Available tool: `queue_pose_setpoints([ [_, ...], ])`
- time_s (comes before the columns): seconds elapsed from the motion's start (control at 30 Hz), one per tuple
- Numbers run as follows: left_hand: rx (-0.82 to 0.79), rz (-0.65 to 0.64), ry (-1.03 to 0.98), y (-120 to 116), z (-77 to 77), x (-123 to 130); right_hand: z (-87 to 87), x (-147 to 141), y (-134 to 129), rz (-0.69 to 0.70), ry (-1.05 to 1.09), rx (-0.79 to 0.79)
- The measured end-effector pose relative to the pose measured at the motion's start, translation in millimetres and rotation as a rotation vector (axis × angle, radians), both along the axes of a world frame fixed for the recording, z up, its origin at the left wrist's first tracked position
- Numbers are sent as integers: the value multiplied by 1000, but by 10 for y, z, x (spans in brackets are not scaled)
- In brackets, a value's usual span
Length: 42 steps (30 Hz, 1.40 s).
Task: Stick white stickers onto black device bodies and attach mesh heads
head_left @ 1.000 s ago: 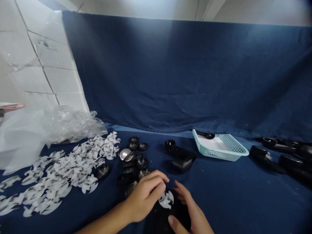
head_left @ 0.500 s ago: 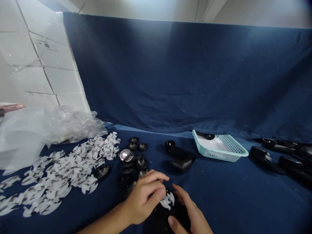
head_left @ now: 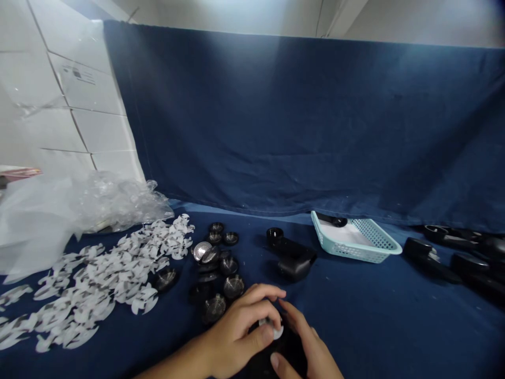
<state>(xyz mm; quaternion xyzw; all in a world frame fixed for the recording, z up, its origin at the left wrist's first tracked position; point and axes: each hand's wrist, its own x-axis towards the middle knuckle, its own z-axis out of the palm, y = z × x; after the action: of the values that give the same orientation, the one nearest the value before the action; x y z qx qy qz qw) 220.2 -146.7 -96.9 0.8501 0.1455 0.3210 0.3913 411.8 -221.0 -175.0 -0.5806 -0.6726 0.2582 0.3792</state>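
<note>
At the bottom middle, my left hand (head_left: 241, 329) has its curled fingertips on a white plastic piece with curved blades (head_left: 278, 332), which sits on a dark housing. Much of that white piece is covered by the fingers. My right hand (head_left: 311, 347) curves around the right side of the black plastic housing (head_left: 262, 364), thumb toward me. The housing's lower part is dark and cut off by the frame edge. Left of my hands lie round black caps with silvery perforated faces (head_left: 233, 286). A black handle-shaped part with a ring end (head_left: 294, 258) lies beyond the hands.
A heap of white bladed pieces (head_left: 114, 268) spreads across the left, beside clear plastic bags (head_left: 122, 202). A light-blue basket (head_left: 355, 252) holds white paper and a black part. More black housings (head_left: 430, 258) lie at right. A blue curtain (head_left: 276, 126) hangs behind.
My left hand has shifted slightly right and down, its fingers now covering more of the white bladed piece. Black caps beside it are more exposed. My right hand has barely moved.
</note>
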Motion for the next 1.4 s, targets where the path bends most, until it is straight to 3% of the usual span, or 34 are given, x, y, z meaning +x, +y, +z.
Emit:
queue_pose_setpoints([
  [0.27,194,113,-86,34,1,-41,48,-13,-4,-6,22,-24],
  [0.43,549,125,-83,72,-34,-97,28,-23,-3,-21,11,10],
  [0.53,723,197,-55,96,-73,-131,11,-23,-8,-28,1,31],
  [0.67,664,276,76,83,-28,-136,10,-25,-16,-60,-29,46],
  [0.77,559,224,155,41,22,-107,17,-30,-15,-63,-40,62],
  [0.87,554,157,129,10,21,-78,20,-34,-10,-49,-49,70],
  [1.07,740,145,25,62,-53,-89,20,-8,7,-34,-40,73],
  [1.2,915,144,-17,119,-76,-105,41,54,34,55,-31,29],
  [1.4,1050,156,-51,97,7,-95,21,93,60,107,-8,35],
])
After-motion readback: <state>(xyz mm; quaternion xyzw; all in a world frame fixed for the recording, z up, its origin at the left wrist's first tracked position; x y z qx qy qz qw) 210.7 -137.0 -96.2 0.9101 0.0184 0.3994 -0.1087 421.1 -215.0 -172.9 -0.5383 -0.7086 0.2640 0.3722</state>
